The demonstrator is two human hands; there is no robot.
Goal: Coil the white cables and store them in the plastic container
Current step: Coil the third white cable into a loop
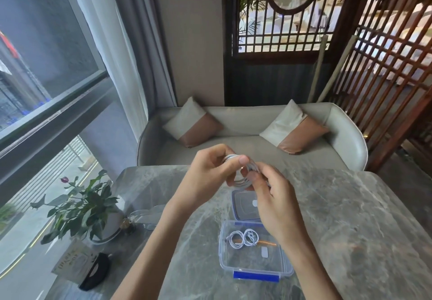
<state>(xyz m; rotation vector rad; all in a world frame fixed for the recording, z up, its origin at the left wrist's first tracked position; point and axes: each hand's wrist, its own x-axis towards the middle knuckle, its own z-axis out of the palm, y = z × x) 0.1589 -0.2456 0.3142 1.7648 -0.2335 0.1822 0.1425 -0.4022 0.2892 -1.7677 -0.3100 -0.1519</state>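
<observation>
I hold a white cable [243,181] wound into a small coil above the far middle of the marble table [350,217]. My left hand [208,175] pinches the coil's top with thumb and fingers. My right hand [273,196] grips its right side. Below my hands stands a clear plastic container [226,262] with blue clips, open. Inside it lie two coiled white cables [244,238] side by side near its far wall. The container's lid [240,202] lies flat just beyond it, partly hidden by my right hand.
A potted plant [81,208] in a white pot stands at the table's left edge, with a card and a black object [95,274] near it. A grey sofa [252,136] with two cushions sits behind the table. A window is at left, wooden screens at right.
</observation>
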